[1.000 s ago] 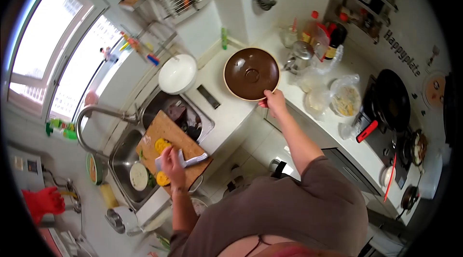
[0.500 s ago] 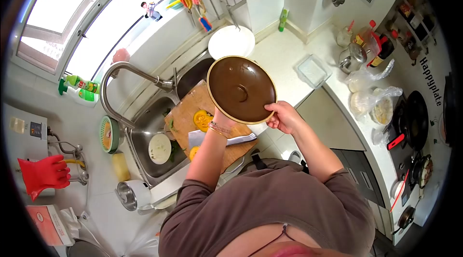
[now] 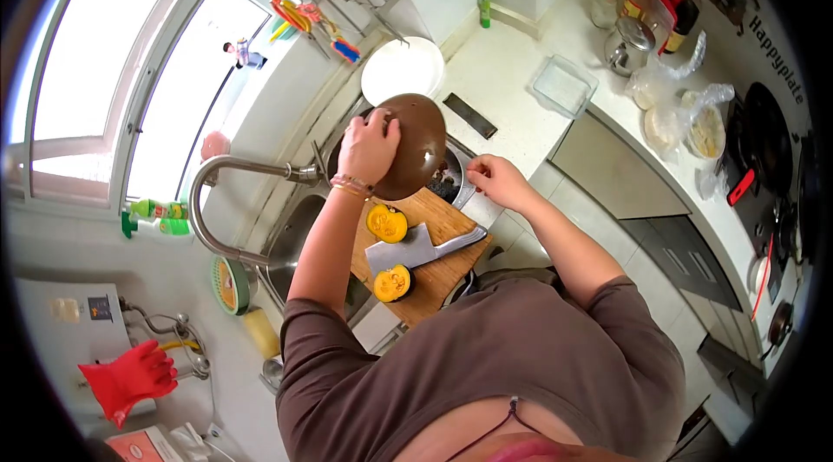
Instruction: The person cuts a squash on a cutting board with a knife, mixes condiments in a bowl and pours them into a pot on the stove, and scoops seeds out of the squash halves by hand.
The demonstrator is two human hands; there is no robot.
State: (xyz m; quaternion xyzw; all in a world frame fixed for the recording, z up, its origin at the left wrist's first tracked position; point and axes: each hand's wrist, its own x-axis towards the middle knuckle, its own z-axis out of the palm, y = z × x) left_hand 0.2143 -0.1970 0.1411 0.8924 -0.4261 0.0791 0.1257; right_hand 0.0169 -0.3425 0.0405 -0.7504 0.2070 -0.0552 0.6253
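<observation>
Over the sink [image 3: 291, 241], the brown bowl [image 3: 421, 145] now tilts, no longer held two-handed: the left hand [image 3: 373, 145] seems to support it alone, fingers spread across it. The freed right hand [image 3: 496, 180] curls its fingers nearby; whether they grip anything cannot be told.

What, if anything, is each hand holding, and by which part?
The left hand holds a brown bowl-shaped piece by its rounded outer side; the exact grip is hidden. The right hand shows nothing held.
</observation>
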